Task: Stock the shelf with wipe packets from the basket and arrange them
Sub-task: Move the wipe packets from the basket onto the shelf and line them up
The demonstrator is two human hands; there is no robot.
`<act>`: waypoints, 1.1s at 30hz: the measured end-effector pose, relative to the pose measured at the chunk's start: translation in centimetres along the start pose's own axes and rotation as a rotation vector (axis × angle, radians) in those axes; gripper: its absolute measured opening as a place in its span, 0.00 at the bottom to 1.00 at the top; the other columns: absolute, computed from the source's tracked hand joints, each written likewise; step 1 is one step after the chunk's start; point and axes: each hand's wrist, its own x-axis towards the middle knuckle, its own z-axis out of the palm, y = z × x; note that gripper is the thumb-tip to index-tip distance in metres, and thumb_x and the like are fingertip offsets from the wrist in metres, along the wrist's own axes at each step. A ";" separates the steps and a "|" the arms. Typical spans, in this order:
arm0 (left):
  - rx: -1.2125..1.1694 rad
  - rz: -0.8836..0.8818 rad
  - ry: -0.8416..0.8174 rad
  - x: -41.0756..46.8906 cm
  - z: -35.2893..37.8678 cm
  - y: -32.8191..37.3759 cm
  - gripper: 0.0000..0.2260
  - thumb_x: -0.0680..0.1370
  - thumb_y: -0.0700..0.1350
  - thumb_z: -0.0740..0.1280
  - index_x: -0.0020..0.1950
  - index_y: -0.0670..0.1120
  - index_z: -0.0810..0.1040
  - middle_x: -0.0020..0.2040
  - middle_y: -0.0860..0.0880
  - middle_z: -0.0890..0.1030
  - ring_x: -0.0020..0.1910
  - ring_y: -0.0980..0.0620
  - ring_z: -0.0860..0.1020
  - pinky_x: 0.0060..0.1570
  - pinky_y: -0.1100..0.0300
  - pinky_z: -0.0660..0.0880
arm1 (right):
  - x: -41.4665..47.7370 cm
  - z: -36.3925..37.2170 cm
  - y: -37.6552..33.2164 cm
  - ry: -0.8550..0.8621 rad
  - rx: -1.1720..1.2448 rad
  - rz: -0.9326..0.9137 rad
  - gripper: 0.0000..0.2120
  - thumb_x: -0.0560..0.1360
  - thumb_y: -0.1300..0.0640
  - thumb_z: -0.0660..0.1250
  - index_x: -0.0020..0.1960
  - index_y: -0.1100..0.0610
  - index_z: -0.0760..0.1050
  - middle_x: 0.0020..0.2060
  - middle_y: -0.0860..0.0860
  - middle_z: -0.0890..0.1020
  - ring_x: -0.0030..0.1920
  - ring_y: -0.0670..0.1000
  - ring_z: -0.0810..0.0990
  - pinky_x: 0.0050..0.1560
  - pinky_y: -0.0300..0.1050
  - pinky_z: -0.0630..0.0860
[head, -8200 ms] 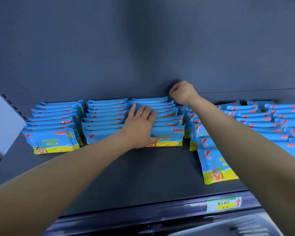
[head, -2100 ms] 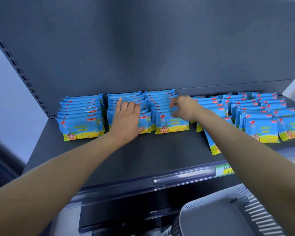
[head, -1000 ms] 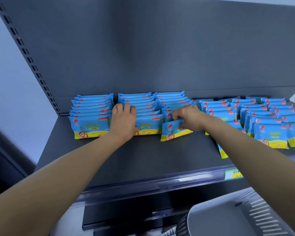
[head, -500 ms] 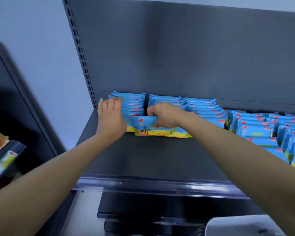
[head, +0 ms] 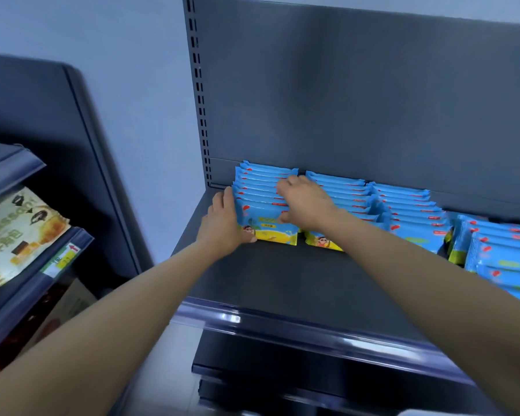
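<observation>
Packets (head: 409, 205): blue, standing in rows at the back of the shelf (head: 282, 280); the rows at the right are less tidy.
First row (head: 258, 187): at the far left end of the shelf.
Left hand (head: 222, 220): flat against the left side of this row, fingers straight, thumb at the front packet's lower corner.
Right hand (head: 306, 202): fingers curled over the tops at the right end of the same row, thumb on the front packet, gripping.
</observation>
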 end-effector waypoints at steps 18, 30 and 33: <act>-0.174 -0.038 0.036 1.0 0.7 1.2 0.41 0.66 0.44 0.77 0.70 0.45 0.54 0.62 0.45 0.64 0.57 0.45 0.73 0.53 0.51 0.74 | -0.3 2.4 0.6 0.067 -0.245 0.060 0.31 0.70 0.46 0.71 0.65 0.61 0.64 0.57 0.57 0.77 0.59 0.57 0.71 0.64 0.52 0.63; 0.269 0.060 0.138 1.2 0.4 1.8 0.49 0.64 0.56 0.76 0.74 0.42 0.51 0.70 0.42 0.58 0.68 0.40 0.61 0.67 0.47 0.62 | -3.2 -1.8 8.0 -0.090 0.021 0.238 0.30 0.71 0.40 0.68 0.67 0.53 0.68 0.63 0.54 0.73 0.64 0.56 0.66 0.63 0.51 0.65; 0.526 0.215 0.138 1.4 0.8 3.1 0.51 0.66 0.62 0.72 0.76 0.42 0.46 0.75 0.41 0.52 0.73 0.39 0.52 0.73 0.44 0.46 | -4.7 -1.2 9.2 -0.164 0.142 0.262 0.36 0.68 0.34 0.67 0.69 0.51 0.66 0.66 0.53 0.71 0.67 0.56 0.64 0.66 0.52 0.65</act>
